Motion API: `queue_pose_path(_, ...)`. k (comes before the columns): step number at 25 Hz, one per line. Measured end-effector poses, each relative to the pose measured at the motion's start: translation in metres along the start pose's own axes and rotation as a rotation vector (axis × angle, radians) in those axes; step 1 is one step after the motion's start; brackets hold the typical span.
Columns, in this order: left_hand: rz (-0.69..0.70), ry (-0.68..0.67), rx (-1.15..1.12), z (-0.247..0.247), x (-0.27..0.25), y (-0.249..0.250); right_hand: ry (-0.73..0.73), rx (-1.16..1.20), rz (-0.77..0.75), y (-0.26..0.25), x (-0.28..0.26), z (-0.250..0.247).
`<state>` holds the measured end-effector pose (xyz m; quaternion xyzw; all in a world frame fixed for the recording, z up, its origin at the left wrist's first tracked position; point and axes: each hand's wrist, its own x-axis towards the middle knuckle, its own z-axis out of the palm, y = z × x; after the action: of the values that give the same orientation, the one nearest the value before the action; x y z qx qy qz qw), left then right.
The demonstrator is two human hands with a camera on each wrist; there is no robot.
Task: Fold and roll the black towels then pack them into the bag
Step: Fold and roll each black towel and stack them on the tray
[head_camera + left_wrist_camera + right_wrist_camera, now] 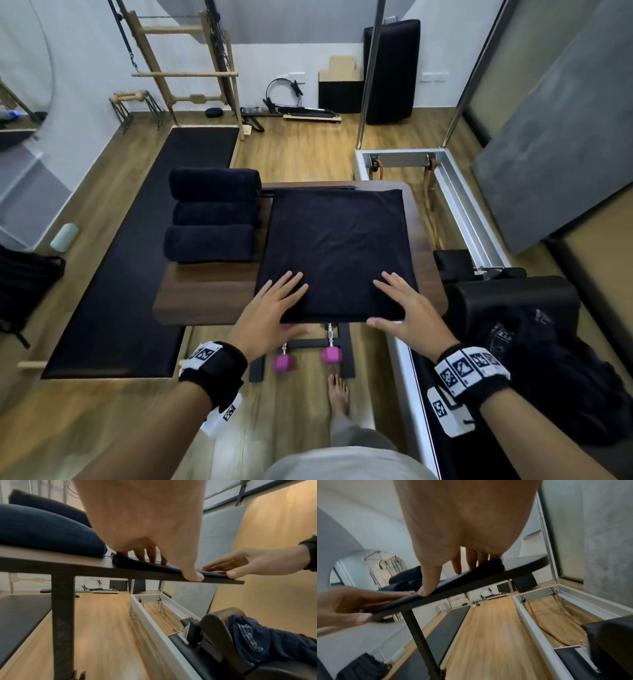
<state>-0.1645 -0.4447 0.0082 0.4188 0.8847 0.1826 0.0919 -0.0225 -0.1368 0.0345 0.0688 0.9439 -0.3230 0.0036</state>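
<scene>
While both hands lie flat, the folded towel (337, 253) rests spread on the table (205, 291), its slightly longer axis running away from the person and its near hem just at the table's front edge. The left hand (270, 308) presses the near left corner, fingers straight and spread, thumb hanging over the edge; the right hand (407, 308) mirrors it on the near right corner. Neither grip is closed on the cloth. Beyond and left of the left hand, three rolled towels (212, 216) lie side by side, their long axes crosswise. Only the head view shows the towel's full outline; the left wrist view shows the thumb (193, 576) against the table edge.
</scene>
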Motion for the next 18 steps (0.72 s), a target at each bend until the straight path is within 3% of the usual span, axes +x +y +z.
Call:
queue_pose_path(2, 0.019, -0.035, 0.082, 0.003, -0.014, -0.006, -0.056, -0.227, -0.036, 0.005, -0.016, 0.008)
queue_pose_path(4, -0.016, -0.012, 0.028, 0.000, -0.021, -0.010, -0.016, -0.316, -0.026, 0.010, -0.023, 0.013)
queue_pose_path(9, -0.024, 0.006, -0.129, -0.022, -0.027, -0.008, 0.015, -0.171, -0.026, 0.012, -0.034, 0.003)
queue_pose_path(15, -0.180, 0.226, -0.224, -0.060, -0.019, 0.003, 0.175, 0.010, 0.021, -0.004, -0.023, -0.033)
queue_pose_path(18, -0.205, 0.297, -0.377, -0.079, 0.007, 0.000, 0.214, 0.263, 0.112, -0.005, 0.002, -0.057)
